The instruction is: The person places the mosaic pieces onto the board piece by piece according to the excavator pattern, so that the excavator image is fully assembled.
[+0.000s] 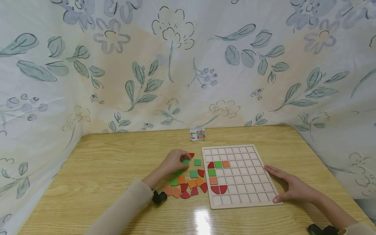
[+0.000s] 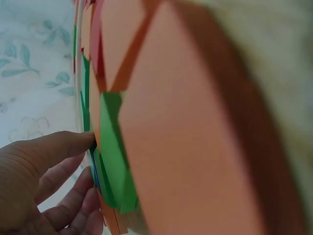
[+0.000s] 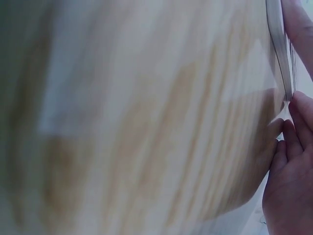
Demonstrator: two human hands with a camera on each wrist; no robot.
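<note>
At the upper part of a loose pile of tiles, my left hand [image 1: 175, 161] pinches a green square tile [image 1: 185, 161] between thumb and fingertips. A red quarter-circle tile [image 1: 191, 155] lies just past the fingers, and another green square [image 1: 197, 162] to their right. The wooden grid board [image 1: 246, 178] carries red, green and orange tiles in its left columns. Along the board's right edge rests my right hand [image 1: 293, 187], fingers fairly straight and thumb at the near corner. In the left wrist view, the left thumb [image 2: 73, 143] touches the edge of the tiles.
Several orange squares [image 1: 176, 192], red quarter circles [image 1: 185, 195] and green squares lie between the left wrist and the board. A small pattern card [image 1: 197, 134] stands at the back of the wooden table [image 1: 117, 156], before a floral cloth [image 1: 188, 65].
</note>
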